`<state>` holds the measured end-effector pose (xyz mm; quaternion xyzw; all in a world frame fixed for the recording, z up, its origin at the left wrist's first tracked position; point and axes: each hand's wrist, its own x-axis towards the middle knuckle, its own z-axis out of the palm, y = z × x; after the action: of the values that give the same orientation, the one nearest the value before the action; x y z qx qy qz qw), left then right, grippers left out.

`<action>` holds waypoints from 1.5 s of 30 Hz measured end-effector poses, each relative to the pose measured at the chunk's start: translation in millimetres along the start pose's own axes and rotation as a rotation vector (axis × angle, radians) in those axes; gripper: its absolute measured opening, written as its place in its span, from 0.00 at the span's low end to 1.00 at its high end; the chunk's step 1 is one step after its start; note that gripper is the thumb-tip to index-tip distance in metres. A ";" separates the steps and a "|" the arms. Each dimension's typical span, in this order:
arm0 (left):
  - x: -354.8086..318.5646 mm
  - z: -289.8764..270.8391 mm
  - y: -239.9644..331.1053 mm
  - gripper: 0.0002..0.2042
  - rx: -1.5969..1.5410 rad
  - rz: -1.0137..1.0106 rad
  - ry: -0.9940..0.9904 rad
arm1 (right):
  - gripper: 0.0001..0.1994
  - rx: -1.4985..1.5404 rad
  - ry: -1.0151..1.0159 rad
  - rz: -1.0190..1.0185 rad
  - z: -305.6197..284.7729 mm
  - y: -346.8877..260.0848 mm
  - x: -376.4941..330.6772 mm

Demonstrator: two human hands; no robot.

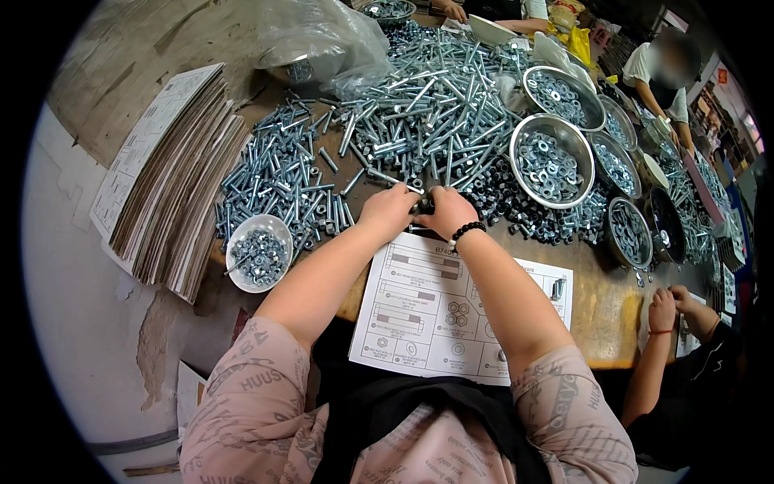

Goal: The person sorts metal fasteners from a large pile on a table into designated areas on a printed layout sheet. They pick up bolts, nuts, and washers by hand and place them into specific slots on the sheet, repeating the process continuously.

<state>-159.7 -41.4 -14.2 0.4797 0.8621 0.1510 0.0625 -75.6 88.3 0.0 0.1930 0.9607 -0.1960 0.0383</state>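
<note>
Looks like sorting small hardware at the pile's near edge. Left hand (391, 208) and right hand (448, 211) nearly meet, fingers curled inward; can't tell what, if anything, they pinch. Bolts (439, 121) just beyond at 12 o'clock, black nuts (493, 196) at 3, printed sheet (423, 315) at 6. Next probably needs singling out pieces.

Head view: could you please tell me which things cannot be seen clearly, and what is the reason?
All in the head view:
What the left hand and right hand hold, if anything: too small, screened by the fingers.
Part of the sheet: under the right forearm.
Much of the bowl at upper left: obscured by the plastic bag.
Top co-worker: cut off by the upper edge.
</note>
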 end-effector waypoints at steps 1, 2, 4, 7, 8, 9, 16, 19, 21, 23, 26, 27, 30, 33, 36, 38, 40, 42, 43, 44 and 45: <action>0.1 0.4 -1.4 0.16 0.012 0.020 -0.009 | 0.22 0.001 -0.021 -0.016 2.2 1.6 2.9; 0.2 1.2 -3.2 0.16 0.024 0.041 -0.018 | 0.21 0.002 -0.042 -0.032 5.1 4.0 6.3; -2.1 7.1 -9.8 0.15 -0.044 0.146 0.040 | 0.17 -0.012 -0.041 -0.014 11.0 12.5 11.8; -4.8 8.9 -18.5 0.14 -0.091 0.261 0.029 | 0.16 0.024 -0.012 0.015 4.3 9.0 2.0; -5.6 8.2 -21.2 0.14 -0.098 0.290 0.009 | 0.16 0.012 -0.012 0.005 5.9 8.9 1.3; -5.7 9.0 -24.9 0.16 -0.091 0.322 -0.007 | 0.16 0.000 -0.012 -0.006 7.5 9.1 1.1; -7.0 -5.2 -21.7 0.16 -0.107 0.251 -0.032 | 0.14 -0.024 0.038 -0.078 7.7 18.8 0.3; -4.5 -8.3 -18.7 0.11 -0.120 0.241 -0.100 | 0.13 0.057 0.154 -0.108 3.0 24.4 -6.1; -0.9 -5.4 -19.8 0.10 -0.121 0.214 -0.087 | 0.12 0.204 0.199 -0.161 -7.1 27.8 -18.4; 0.7 2.0 -19.9 0.10 -0.115 0.187 -0.047 | 0.13 0.323 0.171 -0.205 -15.0 34.9 -33.4; 3.2 4.8 -7.2 0.10 0.038 0.074 -0.024 | 0.12 0.388 0.077 -0.237 -30.9 43.8 -76.9; 3.7 10.8 -8.8 0.11 0.036 0.122 0.038 | 0.12 0.375 0.031 -0.274 -31.9 48.5 -90.2; -4.5 6.0 -7.0 0.13 -0.043 0.141 0.001 | 0.13 0.312 -0.065 -0.310 -30.4 49.9 -137.9; -4.0 5.2 -8.4 0.14 0.001 0.163 -0.043 | 0.12 0.209 -0.139 -0.346 -20.7 47.8 -171.7; -4.2 2.0 1.2 0.11 0.053 0.101 -0.015 | 0.12 0.131 -0.157 -0.359 -1.1 41.7 -181.2; -5.9 -2.5 11.3 0.10 0.079 0.056 0.028 | 0.12 0.135 -0.088 -0.356 8.3 37.1 -182.0; -16.3 -6.5 26.4 0.10 -0.087 0.061 0.115 | 0.13 0.179 -0.025 -0.309 5.8 36.3 -186.1; -31.9 -4.6 41.2 0.10 -0.253 0.120 0.166 | 0.13 0.200 -0.007 -0.248 4.5 37.7 -188.5; -41.9 2.2 49.3 0.11 -0.318 0.182 0.116 | 0.14 0.189 -0.018 -0.209 1.1 41.6 -190.4; -53.0 9.9 58.0 0.11 -0.379 0.239 0.068 | 0.14 0.181 -0.032 -0.177 -0.7 45.0 -190.6; -65.7 14.1 68.9 0.12 -0.360 0.261 0.000 | 0.14 0.176 -0.051 -0.144 -1.2 45.7 -190.4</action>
<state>-65.5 -60.1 -7.9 0.5681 0.7519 0.3095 0.1271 117.7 59.8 13.0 0.1211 0.9498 -0.2868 0.0316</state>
